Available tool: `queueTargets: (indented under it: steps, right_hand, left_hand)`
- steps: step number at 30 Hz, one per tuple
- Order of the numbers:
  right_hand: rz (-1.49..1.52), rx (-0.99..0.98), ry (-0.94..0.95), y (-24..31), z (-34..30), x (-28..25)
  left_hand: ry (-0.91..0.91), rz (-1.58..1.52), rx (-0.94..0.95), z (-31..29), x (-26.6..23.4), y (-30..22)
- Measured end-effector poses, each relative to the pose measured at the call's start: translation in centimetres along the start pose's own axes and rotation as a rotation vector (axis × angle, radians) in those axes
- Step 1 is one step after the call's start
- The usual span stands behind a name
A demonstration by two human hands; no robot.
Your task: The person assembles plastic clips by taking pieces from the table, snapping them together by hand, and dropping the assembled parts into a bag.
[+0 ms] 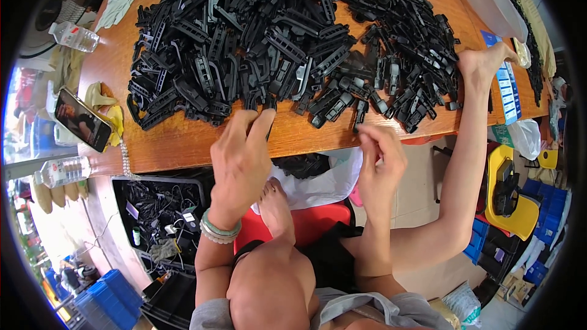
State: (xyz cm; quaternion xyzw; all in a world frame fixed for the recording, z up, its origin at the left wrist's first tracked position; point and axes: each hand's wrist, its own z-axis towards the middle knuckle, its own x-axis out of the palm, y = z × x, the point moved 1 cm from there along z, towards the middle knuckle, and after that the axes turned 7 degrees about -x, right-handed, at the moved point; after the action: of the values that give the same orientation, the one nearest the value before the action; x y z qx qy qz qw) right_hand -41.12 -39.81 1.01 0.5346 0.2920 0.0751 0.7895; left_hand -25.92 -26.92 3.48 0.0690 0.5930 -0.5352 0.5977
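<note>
A large heap of long black ribbed plastic parts (244,30) covers the middle of the table. Beside it on the right lies a heap of smaller black plastic clips (391,55). At the front edge of the long parts, my left hand (240,156) is closed, its fingertips at a narrow black plastic part (269,119). The thumb is mostly hidden behind the fingers. My right hand (384,162) pinches the near end of a small black clip (361,113) at the front of the smaller heap.
The wooden table (183,150) carries a propped phone (83,120) and a plastic bottle (76,36) on the left. My bare foot (483,64) rests on its right side. Below stand a black bin of parts (162,208), a red stool (327,214) and a yellow chair (513,208).
</note>
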Motion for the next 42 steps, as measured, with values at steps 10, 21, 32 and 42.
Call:
queueTargets:
  steps: [10, 21, 32, 42]
  right_hand:
    - [-0.447, -0.125, -0.105, -0.7, 0.9, 0.4]
    - [0.138, 0.081, -0.309, -0.5, -1.1, 0.3]
    - [0.626, 0.065, 0.174, 0.1, -1.5, -0.7]
    - [0.599, 0.151, 0.029, 0.0, -2.2, 0.1]
  left_hand:
    - [0.024, 0.115, 0.335, 0.5, 3.0, 0.7]
    - [-0.420, -0.337, 0.245, 0.8, 3.8, 1.4]
    - [0.359, -0.903, -0.330, -1.1, 2.0, -2.4]
    - [0.322, -0.681, -0.125, -2.5, 2.5, -4.1]
